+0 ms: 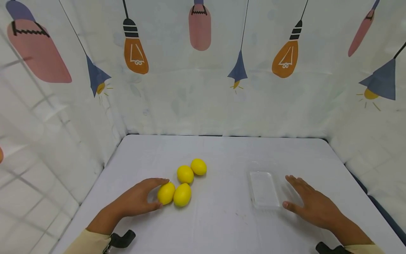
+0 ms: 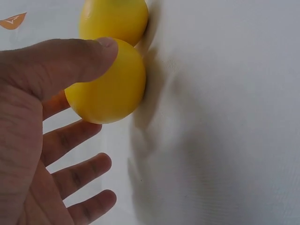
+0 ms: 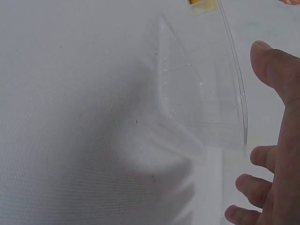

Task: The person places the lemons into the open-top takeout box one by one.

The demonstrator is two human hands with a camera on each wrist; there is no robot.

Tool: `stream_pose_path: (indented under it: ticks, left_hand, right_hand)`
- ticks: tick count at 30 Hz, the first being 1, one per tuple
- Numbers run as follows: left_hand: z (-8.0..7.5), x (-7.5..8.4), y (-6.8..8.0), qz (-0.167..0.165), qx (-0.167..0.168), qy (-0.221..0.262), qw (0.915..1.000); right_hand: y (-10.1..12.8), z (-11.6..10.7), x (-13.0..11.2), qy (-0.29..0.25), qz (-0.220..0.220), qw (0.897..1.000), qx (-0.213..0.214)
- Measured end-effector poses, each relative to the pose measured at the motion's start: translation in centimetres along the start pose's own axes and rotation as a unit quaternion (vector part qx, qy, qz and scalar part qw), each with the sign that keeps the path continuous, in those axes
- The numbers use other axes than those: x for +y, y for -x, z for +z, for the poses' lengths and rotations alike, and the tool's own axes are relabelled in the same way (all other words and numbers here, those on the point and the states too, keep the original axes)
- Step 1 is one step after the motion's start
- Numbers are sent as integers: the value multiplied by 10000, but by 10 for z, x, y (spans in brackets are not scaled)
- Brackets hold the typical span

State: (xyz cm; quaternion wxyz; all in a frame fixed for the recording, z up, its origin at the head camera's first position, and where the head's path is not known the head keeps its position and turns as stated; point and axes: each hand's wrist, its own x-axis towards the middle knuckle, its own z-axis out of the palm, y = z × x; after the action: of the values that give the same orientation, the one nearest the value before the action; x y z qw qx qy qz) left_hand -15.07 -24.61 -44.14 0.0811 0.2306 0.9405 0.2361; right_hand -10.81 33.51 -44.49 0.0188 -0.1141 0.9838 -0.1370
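Observation:
My left hand (image 1: 139,198) reaches in from the left, thumb and index finger on opposite sides of the nearest-left yellow lemon (image 1: 166,193). In the left wrist view the thumb lies across that lemon (image 2: 110,91), while the other fingers of the left hand (image 2: 51,140) are spread apart. A second lemon (image 1: 182,195) sits right beside it, and others, one lemon (image 1: 185,174) and a farther lemon (image 1: 198,166), trail off behind. The right hand (image 1: 314,204), fingers extended, hovers just right of a clear plastic tray (image 1: 264,188) and holds nothing.
A white cloth covers the table (image 1: 222,233), and its far edge meets a patterned curtain (image 1: 203,98) with printed lamps. More curtain hangs along the left and right sides. The transparent tray walls (image 3: 206,93) are faint against the cloth.

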Motion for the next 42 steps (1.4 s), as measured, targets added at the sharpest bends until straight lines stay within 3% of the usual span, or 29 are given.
stream_pose_path:
  ticks: [6, 25, 36, 42]
  left_hand:
    - [2, 0, 0, -207, 10, -50, 9998]
    - [6, -1, -3, 17, 296, -239, 9993]
    - [-11, 10, -10, 78, 644, -192, 9977]
    - [-18, 15, -15, 321, 876, -224, 9954]
  right_hand:
    - [2, 2, -3, -3, 7, 10000, -13]
    - [1, 4, -5, 87, -49, 9999, 18]
    - [1, 4, -5, 103, -63, 9999, 34]
    - [1, 5, -4, 150, -105, 9998, 60]
